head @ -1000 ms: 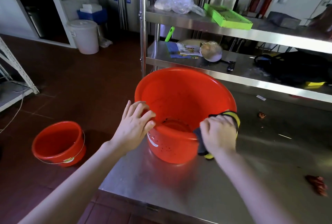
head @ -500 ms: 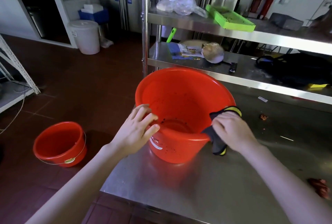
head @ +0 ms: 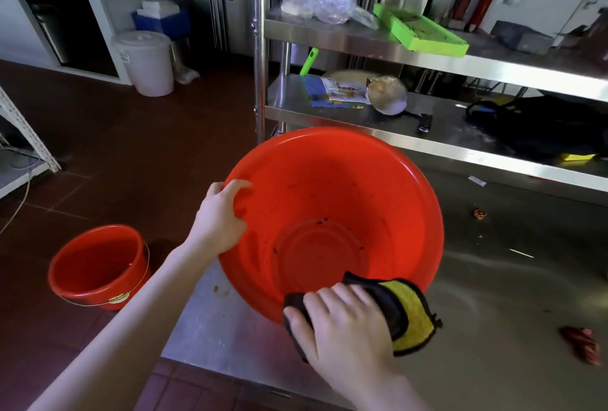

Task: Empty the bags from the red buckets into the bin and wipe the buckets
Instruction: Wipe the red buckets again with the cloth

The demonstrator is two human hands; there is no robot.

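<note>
A large red bucket [head: 332, 200] leans toward me on the steel table [head: 493, 295], its mouth facing me and dark specks on its inside. My left hand [head: 220, 216] grips its left rim, fingers curled over the edge. My right hand [head: 342, 321] holds a black and yellow cloth [head: 408, 315] against the bucket's near rim. A second, smaller red bucket [head: 98, 265] with a wire handle stands upright on the floor at the left.
A white lidded bin [head: 144, 61] stands on the floor at the back left. Steel shelves [head: 427, 58] rise behind the table with a plastic bag, green tray and black bag. Reddish scraps [head: 580, 343] lie on the table at the right.
The big bucket has tipped toward me. My left hand moved from the near rim up to the left rim. My right hand slid the cloth down along the near rim.
</note>
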